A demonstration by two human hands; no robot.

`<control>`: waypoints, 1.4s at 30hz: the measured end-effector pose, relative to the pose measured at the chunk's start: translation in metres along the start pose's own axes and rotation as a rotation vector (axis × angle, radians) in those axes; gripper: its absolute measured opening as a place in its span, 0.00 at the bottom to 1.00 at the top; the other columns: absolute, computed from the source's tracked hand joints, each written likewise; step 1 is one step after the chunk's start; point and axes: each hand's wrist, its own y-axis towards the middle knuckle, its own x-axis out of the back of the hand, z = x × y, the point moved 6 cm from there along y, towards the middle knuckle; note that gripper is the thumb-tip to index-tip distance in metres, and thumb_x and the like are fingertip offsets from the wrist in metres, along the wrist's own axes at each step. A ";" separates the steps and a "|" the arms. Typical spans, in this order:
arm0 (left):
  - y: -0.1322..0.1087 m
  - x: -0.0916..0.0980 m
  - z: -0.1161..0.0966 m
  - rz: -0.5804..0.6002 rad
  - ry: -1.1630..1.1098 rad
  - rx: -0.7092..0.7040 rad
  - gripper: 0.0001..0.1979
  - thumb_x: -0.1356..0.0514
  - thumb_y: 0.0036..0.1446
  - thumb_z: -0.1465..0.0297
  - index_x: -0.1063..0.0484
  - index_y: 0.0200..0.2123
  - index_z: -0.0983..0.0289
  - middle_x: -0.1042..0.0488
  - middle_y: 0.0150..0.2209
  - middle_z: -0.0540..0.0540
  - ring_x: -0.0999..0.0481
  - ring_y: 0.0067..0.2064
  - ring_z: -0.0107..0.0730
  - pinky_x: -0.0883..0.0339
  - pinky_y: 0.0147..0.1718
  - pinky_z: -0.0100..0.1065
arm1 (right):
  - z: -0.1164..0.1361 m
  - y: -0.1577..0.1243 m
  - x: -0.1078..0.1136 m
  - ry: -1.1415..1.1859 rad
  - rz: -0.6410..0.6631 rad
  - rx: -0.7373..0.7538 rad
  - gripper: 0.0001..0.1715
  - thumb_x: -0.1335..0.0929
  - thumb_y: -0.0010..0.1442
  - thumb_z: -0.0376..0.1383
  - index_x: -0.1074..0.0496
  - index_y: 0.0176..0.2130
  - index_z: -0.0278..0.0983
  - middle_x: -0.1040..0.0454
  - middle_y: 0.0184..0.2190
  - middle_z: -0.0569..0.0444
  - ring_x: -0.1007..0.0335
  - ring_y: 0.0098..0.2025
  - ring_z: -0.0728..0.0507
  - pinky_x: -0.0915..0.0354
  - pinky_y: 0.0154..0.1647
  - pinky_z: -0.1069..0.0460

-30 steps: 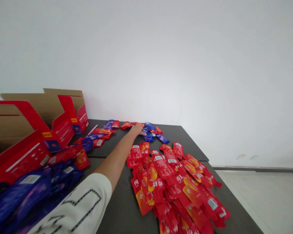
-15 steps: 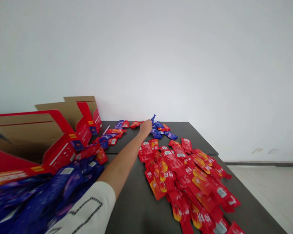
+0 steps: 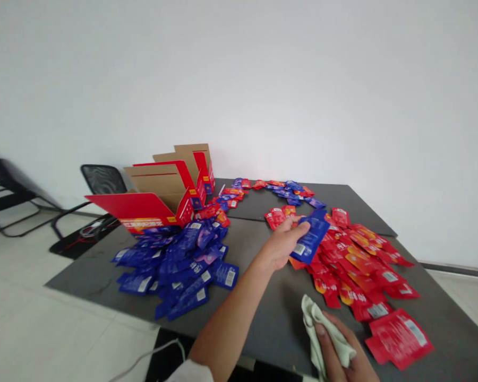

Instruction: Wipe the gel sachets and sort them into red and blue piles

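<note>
The left hand (image 3: pixel 281 245) was stretched out mid-frame, pinching a blue packet (image 3: pixel 311 237); the right hand (image 3: pixel 344 370), bottom right, gripped a cloth (image 3: pixel 314 321)

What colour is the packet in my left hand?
Blue packet, with a white barcode label, held in the left hand; head view shows it best.

No words or numbers are clear enough to read. The blue packet (image 3: pixel 311 236) has a white bar-code label, but it is too small. The red packets (image 3: pixel 362 261) show blurry white marks. The box (image 3: pixel 143 211) has fuzzy yellow writing.
</note>
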 end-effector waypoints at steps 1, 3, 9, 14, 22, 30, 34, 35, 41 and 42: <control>-0.022 0.002 0.013 0.050 -0.118 0.067 0.25 0.29 0.62 0.56 0.24 0.59 0.60 0.18 0.42 0.56 0.18 0.36 0.33 0.24 0.38 0.32 | 0.001 0.001 0.001 0.011 0.011 0.005 0.31 0.30 0.66 0.60 0.20 0.55 0.42 0.15 0.51 0.51 0.16 0.51 0.38 0.22 0.47 0.53; -0.061 0.012 0.036 0.074 -0.205 0.156 0.30 0.25 0.57 0.59 0.25 0.61 0.58 0.18 0.44 0.56 0.17 0.38 0.33 0.25 0.38 0.30 | 0.003 0.004 0.005 0.008 -0.013 -0.021 0.35 0.30 0.64 0.63 0.19 0.54 0.40 0.15 0.48 0.50 0.16 0.47 0.37 0.22 0.45 0.52; -0.132 0.064 0.085 0.023 0.089 0.258 0.46 0.32 0.65 0.65 0.51 0.79 0.57 0.29 0.68 0.68 0.22 0.64 0.48 0.29 0.61 0.45 | 0.014 0.005 0.008 -0.006 -0.029 -0.102 0.42 0.31 0.62 0.67 0.18 0.52 0.36 0.15 0.44 0.45 0.17 0.43 0.35 0.24 0.43 0.49; -0.145 0.103 0.083 -0.128 0.516 0.077 0.49 0.34 0.64 0.69 0.56 0.80 0.63 0.46 0.78 0.70 0.43 0.78 0.51 0.51 0.76 0.49 | 0.013 0.001 0.007 -0.018 -0.050 -0.145 0.43 0.31 0.63 0.67 0.19 0.55 0.35 0.15 0.45 0.43 0.18 0.44 0.35 0.26 0.45 0.48; -0.147 0.088 0.080 -0.043 0.836 -0.060 0.46 0.39 0.67 0.70 0.59 0.80 0.69 0.46 0.77 0.73 0.42 0.77 0.52 0.45 0.74 0.52 | 0.017 0.002 0.006 0.001 -0.087 -0.160 0.40 0.29 0.61 0.66 0.18 0.53 0.37 0.16 0.47 0.43 0.19 0.47 0.31 0.26 0.47 0.42; -0.223 0.059 0.068 0.138 1.289 -0.427 0.25 0.36 0.70 0.67 0.31 0.68 0.62 0.37 0.74 0.65 0.38 0.74 0.53 0.38 0.72 0.55 | 0.019 -0.001 0.003 0.035 -0.100 -0.159 0.35 0.28 0.62 0.63 0.19 0.54 0.41 0.15 0.48 0.47 0.18 0.49 0.32 0.26 0.52 0.39; -0.251 0.056 0.079 0.217 1.384 -0.603 0.21 0.35 0.70 0.68 0.27 0.64 0.64 0.31 0.70 0.65 0.34 0.72 0.51 0.34 0.70 0.51 | 0.021 0.006 0.004 0.106 -0.051 -0.198 0.35 0.26 0.61 0.62 0.18 0.52 0.39 0.15 0.43 0.47 0.18 0.43 0.35 0.24 0.45 0.42; -0.253 0.059 0.082 0.216 1.400 -0.625 0.20 0.36 0.70 0.69 0.26 0.63 0.64 0.30 0.69 0.65 0.33 0.72 0.50 0.33 0.69 0.51 | 0.023 0.009 0.006 0.133 -0.050 -0.214 0.35 0.25 0.61 0.62 0.18 0.52 0.38 0.15 0.42 0.47 0.18 0.41 0.35 0.24 0.43 0.42; -0.256 0.071 0.086 0.204 1.414 -0.729 0.16 0.40 0.74 0.71 0.24 0.61 0.66 0.27 0.68 0.64 0.31 0.71 0.46 0.32 0.67 0.46 | 0.079 0.031 0.010 0.083 -0.037 0.052 0.22 0.25 0.66 0.53 0.19 0.54 0.44 0.16 0.47 0.50 0.18 0.44 0.36 0.22 0.46 0.42; -0.256 0.072 0.086 0.205 1.413 -0.740 0.15 0.41 0.74 0.72 0.24 0.60 0.66 0.27 0.68 0.64 0.31 0.71 0.46 0.32 0.66 0.46 | 0.093 0.031 0.003 0.054 0.033 0.171 0.20 0.25 0.68 0.50 0.20 0.55 0.44 0.16 0.49 0.50 0.18 0.47 0.36 0.23 0.50 0.42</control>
